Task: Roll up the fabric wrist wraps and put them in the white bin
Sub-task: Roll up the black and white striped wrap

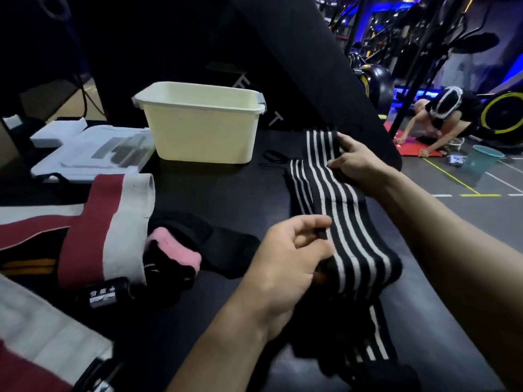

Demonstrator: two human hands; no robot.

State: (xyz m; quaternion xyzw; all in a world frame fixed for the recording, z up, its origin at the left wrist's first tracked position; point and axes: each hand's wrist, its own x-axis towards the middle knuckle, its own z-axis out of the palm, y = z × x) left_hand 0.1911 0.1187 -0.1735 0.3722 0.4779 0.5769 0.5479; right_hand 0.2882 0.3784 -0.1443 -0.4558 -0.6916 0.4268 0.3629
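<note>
A long black wrist wrap with white stripes (334, 199) lies stretched out on the black bench surface (226, 193), running from the far right toward me. My right hand (359, 162) grips its far part, fingers curled over the fabric. My left hand (288, 258) pinches the near part of the same wrap between thumb and fingers. The white bin (198, 123) stands upright and open at the back, to the left of the wrap. I cannot see its bottom.
To the left lie a red-and-white wrap (104, 222), a pink-and-black wrap (175, 250) and other dark straps. A white foam tray (90, 151) sits beside the bin. At the far right a person (441, 117) crouches on a red mat near a teal bucket (481, 162).
</note>
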